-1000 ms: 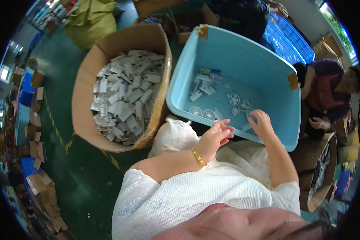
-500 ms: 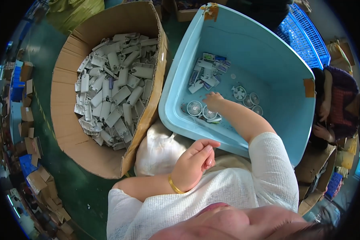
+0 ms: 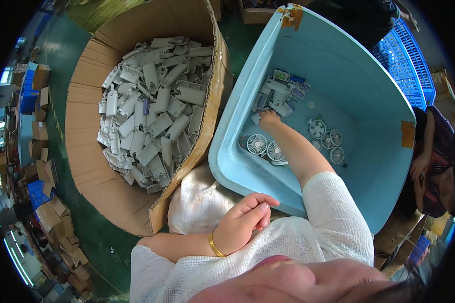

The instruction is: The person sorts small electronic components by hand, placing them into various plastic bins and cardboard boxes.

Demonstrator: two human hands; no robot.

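We cannot see what our right hand (image 3: 269, 119) grabs; its fingers hide among the small packets (image 3: 280, 93).

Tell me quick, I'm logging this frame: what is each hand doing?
Left hand: loosely curled above the lap, holding nothing visible.
Right hand: down in the blue tub at the pile of small parts; whether it grips one cannot be told.

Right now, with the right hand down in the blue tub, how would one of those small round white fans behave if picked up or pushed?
The round white fan looks like thin moulded plastic, so probably light and stiff. Lying flat on the blue tub floor, it would likely slide rather than roll. Its slotted grille may be fragile if squeezed. The right hand reaches just beyond it.
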